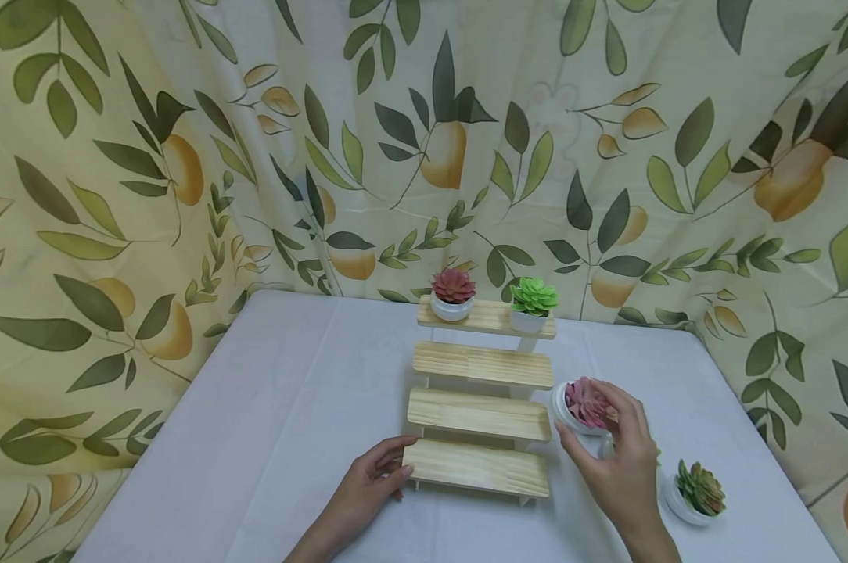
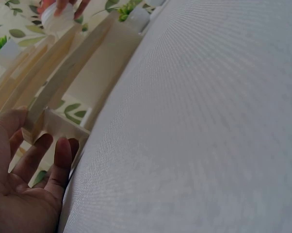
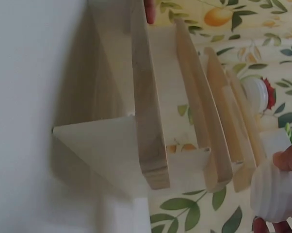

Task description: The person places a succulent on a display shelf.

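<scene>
While the left hand (image 1: 368, 481) grips a wooden shelf stand (image 1: 476, 467), the right hand (image 1: 624, 461) pinches a white pot (image 1: 562, 410) holding a pink plant (image 1: 586, 403)

The right thumb and fingers are bent around the pot, which appears lifted, just right of the stand's middle shelves. Holding it by its sides probably spares the leaves. The left thumb presses the near left end of the lowest shelf, its other fingers curled around and beneath, near a white panel (image 2: 63, 125); this likely steadies the stand.

Four pale shelves rise like stairs away from the person. On the top one sit a potted red plant (image 1: 454, 285) at left and a potted bright green plant (image 1: 534, 295) at right, spaced apart, perhaps so both show. Right of the right hand, a potted green plant with reddish tips (image 1: 702, 488) stands on the white-covered surface (image 1: 276, 438). Fruit-patterned cloth (image 1: 396, 78) hangs behind.

Another pot (image 1: 607, 448) is mostly hidden behind the right hand; only a bit of its rim and green tips show. The right wrist view cuts off the held pot at its edge and misses the pink leaves. Whether that pot tilts is hard to judge.
</scene>
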`<state>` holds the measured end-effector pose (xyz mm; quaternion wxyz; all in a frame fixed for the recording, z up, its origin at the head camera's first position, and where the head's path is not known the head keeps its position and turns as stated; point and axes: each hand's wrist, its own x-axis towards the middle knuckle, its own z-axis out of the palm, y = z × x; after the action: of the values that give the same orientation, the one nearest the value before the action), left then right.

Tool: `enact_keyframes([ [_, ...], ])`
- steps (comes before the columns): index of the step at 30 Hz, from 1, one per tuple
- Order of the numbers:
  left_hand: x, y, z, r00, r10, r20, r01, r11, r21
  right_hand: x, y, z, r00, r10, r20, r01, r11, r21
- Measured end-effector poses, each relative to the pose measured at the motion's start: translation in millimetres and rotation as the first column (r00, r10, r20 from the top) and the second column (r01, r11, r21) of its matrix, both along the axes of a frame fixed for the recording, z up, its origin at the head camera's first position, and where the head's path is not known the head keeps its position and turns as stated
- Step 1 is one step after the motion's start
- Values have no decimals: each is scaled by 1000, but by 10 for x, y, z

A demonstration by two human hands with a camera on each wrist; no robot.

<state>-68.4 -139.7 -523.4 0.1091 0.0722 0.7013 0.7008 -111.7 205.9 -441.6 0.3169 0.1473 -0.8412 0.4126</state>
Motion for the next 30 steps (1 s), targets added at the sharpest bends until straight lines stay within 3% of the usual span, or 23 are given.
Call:
enact_keyframes([
  [8, 8, 7, 14, 1000, -9, -12, 9, 1000, -16, -10, -94, 68, 999, 47, -13, -47, 998, -38],
  [14, 9, 5, 19, 1000, -7, -19, 6, 1000, -22, -34, -155, 128, 996, 90, 27, -88, 994, -65],
  [30, 7, -1, 20, 1000, -7, -7, 7, 1000, -8, -142, -409, 252, 983, 181, -14, -181, 983, -19],
])
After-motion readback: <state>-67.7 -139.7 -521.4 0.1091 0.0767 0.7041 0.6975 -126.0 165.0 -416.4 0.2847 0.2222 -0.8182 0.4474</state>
